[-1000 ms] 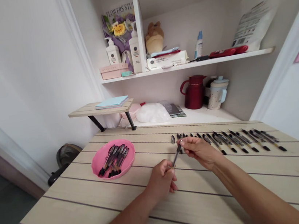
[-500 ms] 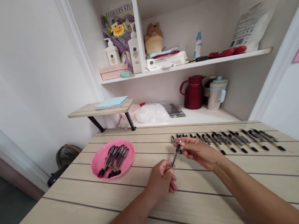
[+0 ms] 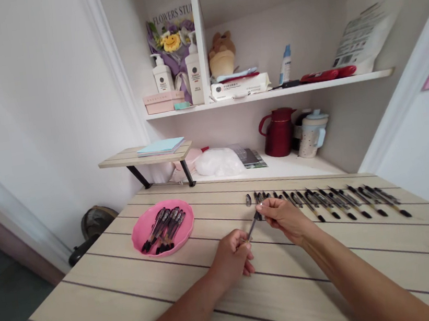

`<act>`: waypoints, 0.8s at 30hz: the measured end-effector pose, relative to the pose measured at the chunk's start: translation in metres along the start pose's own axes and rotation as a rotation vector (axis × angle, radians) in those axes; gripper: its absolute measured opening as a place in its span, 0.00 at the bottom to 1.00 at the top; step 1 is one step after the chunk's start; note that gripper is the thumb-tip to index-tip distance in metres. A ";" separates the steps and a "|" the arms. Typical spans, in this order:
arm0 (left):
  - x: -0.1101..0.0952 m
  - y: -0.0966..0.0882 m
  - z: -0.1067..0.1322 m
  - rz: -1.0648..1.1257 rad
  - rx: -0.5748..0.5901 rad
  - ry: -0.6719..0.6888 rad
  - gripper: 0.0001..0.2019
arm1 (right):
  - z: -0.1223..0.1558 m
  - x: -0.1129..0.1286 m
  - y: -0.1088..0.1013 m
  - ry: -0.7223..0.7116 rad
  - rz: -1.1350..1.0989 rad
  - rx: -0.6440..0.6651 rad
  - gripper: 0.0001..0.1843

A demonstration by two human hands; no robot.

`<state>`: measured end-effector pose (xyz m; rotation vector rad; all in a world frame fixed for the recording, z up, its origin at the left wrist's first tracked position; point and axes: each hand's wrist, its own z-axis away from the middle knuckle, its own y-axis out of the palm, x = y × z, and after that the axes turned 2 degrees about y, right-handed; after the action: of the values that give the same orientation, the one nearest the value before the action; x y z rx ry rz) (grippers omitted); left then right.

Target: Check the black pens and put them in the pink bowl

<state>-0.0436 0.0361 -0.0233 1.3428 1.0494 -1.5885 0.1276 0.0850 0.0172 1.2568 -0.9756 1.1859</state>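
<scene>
Slim black-and-clear plastic pen (image 3: 252,227) is over the pale striped tabletop (image 3: 168,287), left hand (image 3: 231,255) pinching its lower end, right hand (image 3: 285,218) pinched at its dark upper end. Probably light, stiff (maybe slick), so I'd grab the dark part.

I believe that this is a home, and this corner of it serves for desk work. On the white shelf (image 3: 288,91) sit things of private life: a soft toy (image 3: 222,59), a bouquet (image 3: 183,26) with a smiling yellow flower (image 3: 171,42), and two pump bottles (image 3: 195,76). Below stand a red jug (image 3: 278,133) and a lidded cup (image 3: 308,137). The pens (image 3: 346,200) on the wooden counter (image 3: 100,312) give the look of a study place.
</scene>
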 end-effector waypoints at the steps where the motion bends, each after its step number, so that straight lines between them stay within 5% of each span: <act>1: 0.000 0.000 0.000 0.002 -0.001 -0.002 0.12 | 0.000 0.000 0.000 0.010 -0.006 0.026 0.15; 4: 0.001 0.000 -0.001 0.005 -0.008 -0.004 0.11 | 0.000 0.000 0.000 0.004 -0.060 0.111 0.17; 9: 0.000 0.000 0.000 0.001 -0.016 -0.010 0.10 | -0.002 -0.003 0.003 -0.025 -0.036 -0.040 0.16; 14: -0.003 0.000 0.001 -0.005 -0.024 -0.022 0.11 | 0.000 0.000 0.003 -0.016 -0.060 0.057 0.16; 17: -0.003 0.000 0.001 -0.010 -0.032 -0.025 0.10 | -0.001 -0.002 0.003 -0.039 -0.025 0.005 0.16; 21: -0.002 0.001 -0.001 0.025 -0.055 -0.043 0.09 | -0.008 -0.003 0.002 -0.059 0.131 -0.030 0.16; 24: -0.002 0.000 -0.005 0.102 -0.114 -0.062 0.10 | -0.025 0.005 0.003 -0.118 0.491 -0.108 0.18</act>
<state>-0.0418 0.0405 -0.0218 1.2429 1.0026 -1.4642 0.1238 0.1100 0.0197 1.0386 -1.4729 1.4180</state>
